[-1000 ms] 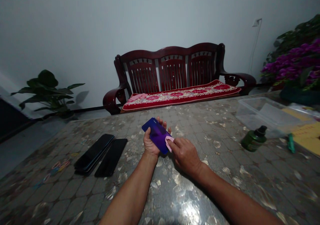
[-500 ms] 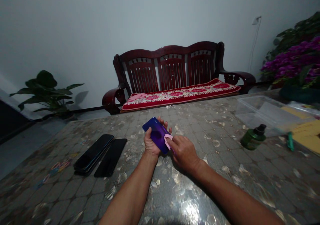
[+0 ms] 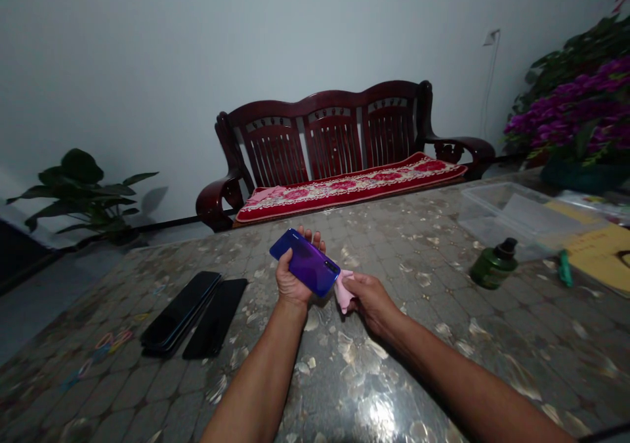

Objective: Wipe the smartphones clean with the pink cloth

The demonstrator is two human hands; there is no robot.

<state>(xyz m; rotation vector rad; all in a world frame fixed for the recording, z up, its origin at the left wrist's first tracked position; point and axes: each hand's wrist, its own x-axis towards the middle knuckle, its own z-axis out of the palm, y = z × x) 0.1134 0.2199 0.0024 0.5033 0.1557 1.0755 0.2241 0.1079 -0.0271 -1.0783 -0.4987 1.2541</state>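
Note:
Held above the table is a blue-purple smartphone, its back with the camera strip turned up. My left hand grips it from beneath, thumb along the near edge and fingertips showing past the far edge. Between the fingers of my right hand is a pinched pink cloth, close by the phone's camera end; I cannot tell if it touches. Left of my arms, a stack of dark phones lies on the table, with one more black phone flat beside it.
On the patterned tabletop, a green bottle with a black cap stands right, near a clear plastic box, a green object and yellow paper. Colourful small loops lie far left. Beyond the table stands a wooden bench.
My right hand has moved the pink cloth off the phone's back to beyond its camera end, uncovering the camera strip. The whole view has shifted slightly.

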